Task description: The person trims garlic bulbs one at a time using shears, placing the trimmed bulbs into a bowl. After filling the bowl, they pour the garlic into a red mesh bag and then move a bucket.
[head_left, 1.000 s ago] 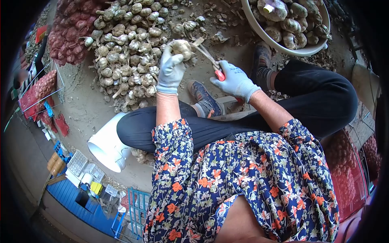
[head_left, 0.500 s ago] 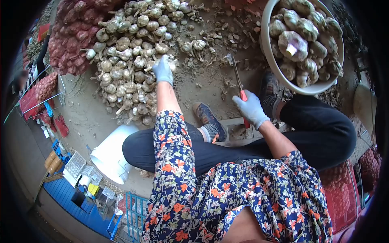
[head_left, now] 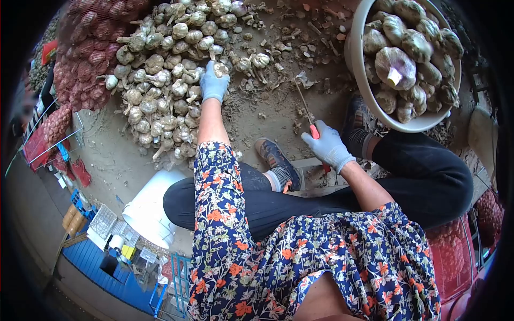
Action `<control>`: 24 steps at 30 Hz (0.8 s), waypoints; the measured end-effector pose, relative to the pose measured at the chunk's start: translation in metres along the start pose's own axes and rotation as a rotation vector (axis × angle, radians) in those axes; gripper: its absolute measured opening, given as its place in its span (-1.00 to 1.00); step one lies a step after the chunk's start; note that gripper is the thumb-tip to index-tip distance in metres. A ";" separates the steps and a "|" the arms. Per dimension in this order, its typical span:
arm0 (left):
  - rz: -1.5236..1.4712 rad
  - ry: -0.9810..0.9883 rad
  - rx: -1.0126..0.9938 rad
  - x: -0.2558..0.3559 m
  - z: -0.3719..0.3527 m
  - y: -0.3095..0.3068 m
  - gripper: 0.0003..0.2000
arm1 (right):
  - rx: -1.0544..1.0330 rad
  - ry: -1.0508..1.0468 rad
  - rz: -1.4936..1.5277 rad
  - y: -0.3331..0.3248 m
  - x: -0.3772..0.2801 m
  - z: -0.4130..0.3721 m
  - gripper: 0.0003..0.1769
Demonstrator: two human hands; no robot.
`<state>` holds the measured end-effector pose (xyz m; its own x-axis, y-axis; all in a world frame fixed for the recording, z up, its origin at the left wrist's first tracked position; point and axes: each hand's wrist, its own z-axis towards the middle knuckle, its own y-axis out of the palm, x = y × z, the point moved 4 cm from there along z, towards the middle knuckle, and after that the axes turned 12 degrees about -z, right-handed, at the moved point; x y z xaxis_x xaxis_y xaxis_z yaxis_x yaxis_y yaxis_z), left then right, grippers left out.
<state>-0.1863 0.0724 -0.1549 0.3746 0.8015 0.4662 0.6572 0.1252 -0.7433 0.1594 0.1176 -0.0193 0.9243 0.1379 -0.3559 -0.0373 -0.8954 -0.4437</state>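
On the dirt floor ahead of the seated person lies a garlic pile, untrimmed, stems attached. The left hand, gloved, rests at the pile's right edge with its fingers closed about one garlic bulb. The right hand, also gloved, is wrapped around the red grip of the shears. The blades are narrow and point up and away, well apart from the bulb.

Small boxes lie beside a blue crate at lower left. Any lettering on them is too small to read.

A white bowl of trimmed bulbs sits at upper right, just beyond the right knee. Red mesh sacks of garlic border the pile on the left. A white bucket lies tipped beside the left leg. Cut scraps litter the ground between pile and bowl. A shoe sits between the two forearms.
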 end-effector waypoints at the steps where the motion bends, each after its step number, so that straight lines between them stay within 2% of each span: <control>1: 0.011 0.032 -0.006 -0.002 -0.003 0.003 -0.28 | 0.007 -0.004 -0.003 -0.001 0.001 0.001 -0.50; 2: 0.010 0.034 0.000 -0.013 -0.007 0.010 -0.28 | 0.002 -0.013 -0.019 0.000 0.002 0.002 -0.50; 4: -0.605 -0.008 -0.117 -0.024 -0.015 0.023 -0.32 | 0.007 -0.034 -0.035 -0.001 0.000 0.003 -0.50; 5: -0.948 -0.178 -0.084 0.013 -0.052 0.008 -0.43 | 0.017 -0.053 -0.085 -0.003 -0.003 0.003 -0.52; 6: -0.948 -0.165 -0.081 0.025 -0.072 0.001 -0.43 | 0.025 -0.067 -0.133 -0.004 -0.005 0.002 -0.53; 8: -1.410 -0.031 -0.140 0.045 -0.099 -0.005 -0.41 | 0.102 -0.121 -0.194 -0.008 -0.008 0.001 -0.55; 10: -1.501 0.025 -0.212 0.060 -0.117 -0.011 -0.40 | 0.186 -0.191 -0.265 -0.014 -0.013 -0.004 -0.58; 12: -1.626 0.144 -0.293 0.081 -0.132 -0.018 -0.39 | 0.370 -0.278 -0.494 -0.025 -0.023 -0.010 -0.58; 16: -1.603 0.277 -0.370 0.112 -0.157 -0.030 -0.38 | 0.634 -0.341 -0.573 -0.038 -0.026 -0.021 -0.52; 18: -1.477 0.296 -0.264 0.110 -0.161 -0.035 -0.37 | 0.706 -0.389 -0.554 -0.040 -0.027 -0.025 -0.54; 19: -1.511 0.283 -0.316 0.126 -0.176 -0.041 -0.38 | 0.643 -0.428 -0.448 -0.040 -0.024 -0.026 -0.58; 20: -1.489 0.301 -0.335 0.116 -0.167 -0.031 -0.37 | 0.674 -0.460 -0.174 -0.026 -0.015 -0.015 -0.62; 21: -1.579 0.256 -0.373 0.116 -0.171 -0.025 -0.35 | 0.592 -0.475 0.033 -0.018 -0.008 -0.002 -0.57; 22: -1.580 0.271 -0.491 0.104 -0.167 -0.018 -0.32 | 0.420 -0.412 0.136 -0.023 -0.014 -0.009 -0.51; 23: -1.633 0.303 -0.518 0.106 -0.174 -0.016 -0.30 | 0.373 -0.396 0.206 -0.025 -0.018 -0.010 -0.43; 24: -1.528 0.293 -0.601 0.106 -0.176 -0.016 -0.28 | 0.499 -0.456 0.249 -0.022 -0.020 -0.003 -0.37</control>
<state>-0.0415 0.0522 -0.0094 -0.7501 0.0228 0.6609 0.6243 0.3541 0.6963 0.1425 0.1334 0.0000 0.6194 0.2153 -0.7550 -0.4961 -0.6381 -0.5889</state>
